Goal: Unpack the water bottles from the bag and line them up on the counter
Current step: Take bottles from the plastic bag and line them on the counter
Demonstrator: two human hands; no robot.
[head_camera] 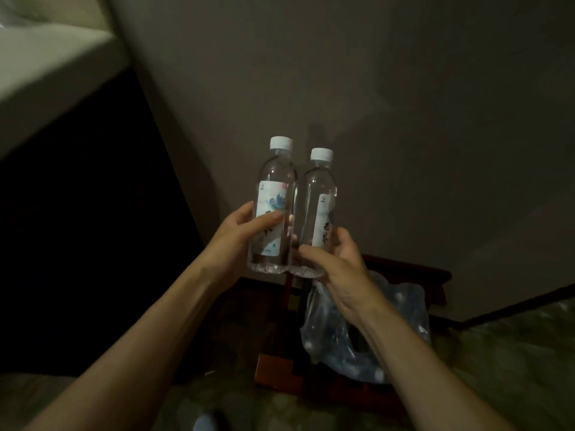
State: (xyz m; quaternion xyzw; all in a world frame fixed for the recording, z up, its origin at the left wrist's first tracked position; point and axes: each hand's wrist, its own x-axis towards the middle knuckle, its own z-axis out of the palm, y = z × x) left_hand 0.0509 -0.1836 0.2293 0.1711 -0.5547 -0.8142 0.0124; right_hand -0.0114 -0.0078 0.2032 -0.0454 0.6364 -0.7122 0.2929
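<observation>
Two clear water bottles with white caps and white printed labels are held up side by side in front of the grey wall, touching each other. My left hand [236, 241] grips the left bottle [275, 194] around its label. My right hand [339, 262] grips the right bottle [317, 194] near its base. Both bottles are upright and in the air. Below my right wrist lies a crumpled clear plastic bag [401, 309] with more bottles showing dimly through it.
The bag rests on a dark red wooden stand [404, 269] against the wall. A pale counter [46, 76] runs along the upper left with a dark space under it. Greenish patterned floor [513, 353] spreads at the lower right. The room is dim.
</observation>
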